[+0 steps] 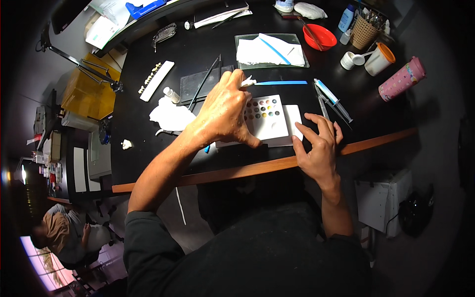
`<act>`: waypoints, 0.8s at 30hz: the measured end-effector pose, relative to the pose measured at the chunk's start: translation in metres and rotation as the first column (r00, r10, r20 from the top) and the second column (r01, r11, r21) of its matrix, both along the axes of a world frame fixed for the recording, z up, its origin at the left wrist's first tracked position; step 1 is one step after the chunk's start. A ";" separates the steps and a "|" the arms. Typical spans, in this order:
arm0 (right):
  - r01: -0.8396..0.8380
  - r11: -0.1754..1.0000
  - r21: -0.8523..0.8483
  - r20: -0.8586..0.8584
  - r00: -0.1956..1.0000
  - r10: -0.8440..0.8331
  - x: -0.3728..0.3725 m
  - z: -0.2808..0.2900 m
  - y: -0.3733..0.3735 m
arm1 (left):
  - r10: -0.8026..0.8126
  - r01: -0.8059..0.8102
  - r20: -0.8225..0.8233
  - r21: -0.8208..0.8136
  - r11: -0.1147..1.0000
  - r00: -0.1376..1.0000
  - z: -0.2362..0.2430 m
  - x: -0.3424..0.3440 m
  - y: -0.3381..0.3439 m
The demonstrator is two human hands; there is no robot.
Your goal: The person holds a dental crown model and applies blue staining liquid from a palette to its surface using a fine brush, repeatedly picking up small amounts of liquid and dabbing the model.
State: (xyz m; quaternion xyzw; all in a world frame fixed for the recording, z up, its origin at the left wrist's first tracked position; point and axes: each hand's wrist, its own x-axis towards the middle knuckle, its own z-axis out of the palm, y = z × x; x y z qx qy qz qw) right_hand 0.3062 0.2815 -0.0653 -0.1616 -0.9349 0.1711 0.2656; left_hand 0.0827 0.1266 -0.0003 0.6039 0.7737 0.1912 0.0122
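A white palette (278, 129) with rows of small coloured wells lies near the front edge of the table. My left hand (223, 111) spans it from above, thumb at the near edge and fingers at the far edge, covering its left part. Under the palette and sticking out to its right is a flat white box (293, 118). My right hand (317, 148) is beside that box, fingers spread and bent, with the index finger and thumb at its right edge. A blue-handled tool (281, 82) lies behind the palette, its white end near my left fingers.
A crumpled white tissue (170, 115), a small bottle (171, 95) and a tooth shade strip (157, 80) lie left. Right are a syringe (332, 99), tweezers, a pink tumbler (403, 79) and an orange-lidded jar (380, 58). A red bowl (324, 34) stands behind. Another person (67, 227) sits far left.
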 end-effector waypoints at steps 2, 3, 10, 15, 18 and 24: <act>0.017 1.000 0.011 -0.001 1.000 -0.017 -0.002 -0.002 0.000 | -0.024 0.024 -0.010 0.072 0.997 1.000 -0.008 0.004 0.000; 0.025 1.000 0.006 -0.004 1.000 -0.025 -0.002 -0.003 0.001 | -0.022 0.022 -0.008 0.073 0.997 1.000 -0.008 0.006 0.003; 0.112 0.994 -0.004 0.061 0.992 -0.112 0.005 0.003 0.008 | -0.036 0.035 0.004 0.122 0.992 0.999 -0.011 0.018 0.023; 0.144 0.990 -0.010 0.073 0.987 -0.143 0.013 0.000 0.017 | -0.027 0.027 0.071 0.003 1.000 0.997 -0.015 0.025 0.029; 0.153 0.988 -0.018 0.085 0.985 -0.150 0.014 0.000 0.014 | -0.022 0.021 0.043 0.013 1.000 0.999 -0.025 0.026 0.028; 0.129 0.991 0.032 0.087 0.988 -0.131 0.014 -0.001 0.013 | 0.007 -0.007 0.063 0.008 1.000 0.998 -0.026 0.025 0.017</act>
